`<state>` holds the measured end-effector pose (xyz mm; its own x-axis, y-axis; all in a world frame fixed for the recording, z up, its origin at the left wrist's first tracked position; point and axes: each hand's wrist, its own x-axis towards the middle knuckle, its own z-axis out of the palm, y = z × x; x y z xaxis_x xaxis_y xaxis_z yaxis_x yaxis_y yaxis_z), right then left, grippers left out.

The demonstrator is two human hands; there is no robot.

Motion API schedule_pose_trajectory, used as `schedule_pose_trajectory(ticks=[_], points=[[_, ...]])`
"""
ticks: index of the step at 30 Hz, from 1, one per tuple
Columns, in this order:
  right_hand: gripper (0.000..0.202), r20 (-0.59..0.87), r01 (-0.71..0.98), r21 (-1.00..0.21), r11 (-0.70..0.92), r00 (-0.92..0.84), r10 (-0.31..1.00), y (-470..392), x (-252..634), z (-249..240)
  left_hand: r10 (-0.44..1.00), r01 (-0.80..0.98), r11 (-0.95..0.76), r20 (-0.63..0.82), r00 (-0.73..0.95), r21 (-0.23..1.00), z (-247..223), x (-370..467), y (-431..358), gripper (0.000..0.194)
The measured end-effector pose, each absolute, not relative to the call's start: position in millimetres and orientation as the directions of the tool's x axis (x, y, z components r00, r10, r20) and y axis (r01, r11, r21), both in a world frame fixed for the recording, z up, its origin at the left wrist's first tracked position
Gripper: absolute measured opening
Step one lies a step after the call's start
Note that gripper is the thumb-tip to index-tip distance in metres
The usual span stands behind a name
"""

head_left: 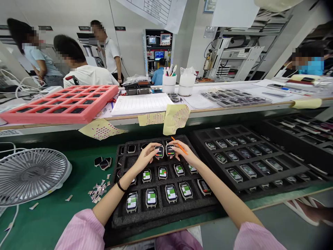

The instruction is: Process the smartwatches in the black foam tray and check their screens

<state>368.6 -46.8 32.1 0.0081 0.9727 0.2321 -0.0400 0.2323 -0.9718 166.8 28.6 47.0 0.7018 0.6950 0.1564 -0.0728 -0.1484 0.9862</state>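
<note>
Side by side above the back part of a black foam tray [122,217], two lit watches are held up. My left hand [148,152] grips the left watch [159,151], fingers closed round its edge. In my right hand [182,150] is the right watch [170,150], and an orange stick [179,145] lies across the same hand. Below my hands, the tray's compartments hold several watches, many with green and white screens, such as the front-row watch [151,198].
A white fan [33,170] stands left, near loose watches [105,163] and small paper strips [98,191]. More foam trays [234,133] of watches lie right. Behind, a raised shelf carries a pink foam tray [88,118] and paper sheets [142,103]. Several people are further back.
</note>
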Motion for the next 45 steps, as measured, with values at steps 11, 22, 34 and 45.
schedule_pose_trajectory(ticks=[11, 22, 34, 45], points=[[0.029, 0.219, -0.062, -0.974, 0.219, 0.001, 0.976, -47.8, 368.3, 32.8, 0.703, -0.071, -0.161, 0.165, 0.692, 0.984, 45.6, 165.9, 28.9, 0.045], [0.038, 0.204, -0.104, -0.975, 0.196, -0.067, 0.977, -45.3, 368.3, 27.9, 0.684, -0.111, -0.155, 0.187, 0.705, 0.982, 42.6, 165.7, 31.3, 0.045], [0.035, 0.212, -0.096, -0.974, 0.206, -0.055, 0.976, -47.0, 367.8, 30.4, 0.68, -0.104, -0.158, 0.185, 0.709, 0.982, 41.6, 166.0, 30.7, 0.043], [0.03, 0.211, -0.078, -0.975, 0.209, -0.028, 0.977, -47.1, 367.1, 30.7, 0.702, -0.085, -0.186, 0.193, 0.686, 0.979, 45.4, 166.1, 27.5, 0.043]])
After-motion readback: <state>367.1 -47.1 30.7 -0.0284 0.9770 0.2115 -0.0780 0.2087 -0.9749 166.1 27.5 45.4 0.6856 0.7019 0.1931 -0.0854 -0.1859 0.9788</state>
